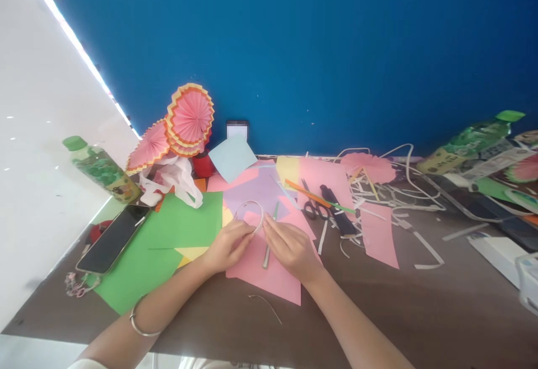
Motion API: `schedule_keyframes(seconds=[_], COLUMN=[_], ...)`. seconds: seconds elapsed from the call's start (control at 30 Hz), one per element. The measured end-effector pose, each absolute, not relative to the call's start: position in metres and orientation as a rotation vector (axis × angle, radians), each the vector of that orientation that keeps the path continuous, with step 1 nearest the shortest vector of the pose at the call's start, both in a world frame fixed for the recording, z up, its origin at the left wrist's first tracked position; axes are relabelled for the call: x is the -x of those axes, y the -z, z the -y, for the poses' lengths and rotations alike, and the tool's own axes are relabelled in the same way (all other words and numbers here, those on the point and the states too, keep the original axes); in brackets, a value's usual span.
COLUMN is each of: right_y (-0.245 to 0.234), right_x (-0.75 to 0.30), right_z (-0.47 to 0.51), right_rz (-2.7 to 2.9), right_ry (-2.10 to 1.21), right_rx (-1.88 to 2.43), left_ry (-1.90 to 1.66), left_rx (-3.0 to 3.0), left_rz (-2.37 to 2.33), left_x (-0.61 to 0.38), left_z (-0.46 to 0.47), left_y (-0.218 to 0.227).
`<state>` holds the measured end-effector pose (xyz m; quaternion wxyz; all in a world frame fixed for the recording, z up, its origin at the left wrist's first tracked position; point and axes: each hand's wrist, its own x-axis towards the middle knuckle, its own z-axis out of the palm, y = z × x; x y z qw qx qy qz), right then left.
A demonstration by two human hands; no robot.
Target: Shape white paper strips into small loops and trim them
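Observation:
Both hands meet over the middle of the desk around a thin, pale paper strip curled into a ring (263,215). My left hand (231,244) pinches the ring at its lower edge, thumb against fingers. On the other side, my right hand (291,247) has its fingertips pressed together at the ring's right edge. Beneath them lie pink paper (277,282), a purple sheet (247,190) and a slim pen-like tool (266,257), partly behind the right fingers. Scissors with dark handles (310,210) rest just beyond my right hand.
Green paper (138,262) and a phone (113,240) lie left, near a green-capped bottle (103,170). Pleated paper rosettes (191,116) stand behind a plastic bag (179,181). White paper scraps (389,192), a black cutter-like object (338,212) and another bottle (474,139) are right.

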<state>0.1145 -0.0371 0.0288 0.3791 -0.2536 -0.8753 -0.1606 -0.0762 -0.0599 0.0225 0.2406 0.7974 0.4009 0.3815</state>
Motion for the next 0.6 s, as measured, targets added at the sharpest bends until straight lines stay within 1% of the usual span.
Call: schedule_keyframes(seconds=[0.33,0.5,0.6], right_y=[-0.032,-0.031,-0.032], right_x=[-0.108,-0.104,-0.104], right_z=[0.041,0.043,0.043], right_rz=[2.224,2.239,2.233], right_ry=[0.483,0.510,0.520], right_rx=[0.617,0.582,0.560], left_ry=[-1.036,-1.027,-1.030], left_rx=[-1.987,-1.645,-1.440], left_rz=[-1.094,-1.106,-1.007], left_x=[0.073,0.070,0.071], left_z=[0.061,0.061,0.061], left_y=[-0.025,-0.030,-0.032])
